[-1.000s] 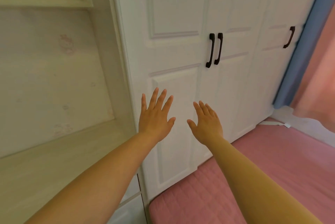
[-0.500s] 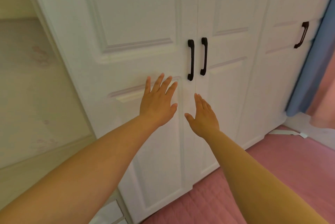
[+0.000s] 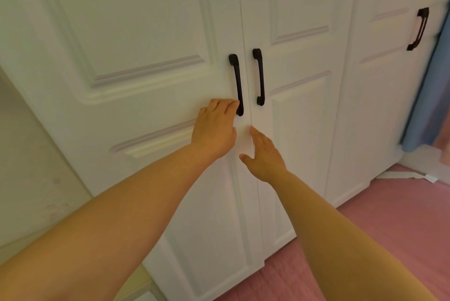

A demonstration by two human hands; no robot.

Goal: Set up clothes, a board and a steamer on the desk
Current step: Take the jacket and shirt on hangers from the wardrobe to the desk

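No clothes, board or steamer are in view. A white wardrobe fills the frame, its doors closed. My left hand (image 3: 215, 127) is at the lower end of the left black door handle (image 3: 237, 81), and its bent fingers hook round the bar. My right hand (image 3: 264, 154) hovers just below it at the seam between the two doors, with fingers straight and thumb spread, holding nothing. The right black door handle (image 3: 259, 76) is untouched.
A third wardrobe door with its own black handle (image 3: 418, 29) stands at the right, beside a blue curtain (image 3: 428, 96). A pink quilted surface (image 3: 379, 232) lies below the doors. A pale desk alcove wall (image 3: 29, 166) is at the left.
I have moved closer to the wardrobe. Both hands rose toward the middle handles, and my left hand went from spread flat to curling on the left handle.
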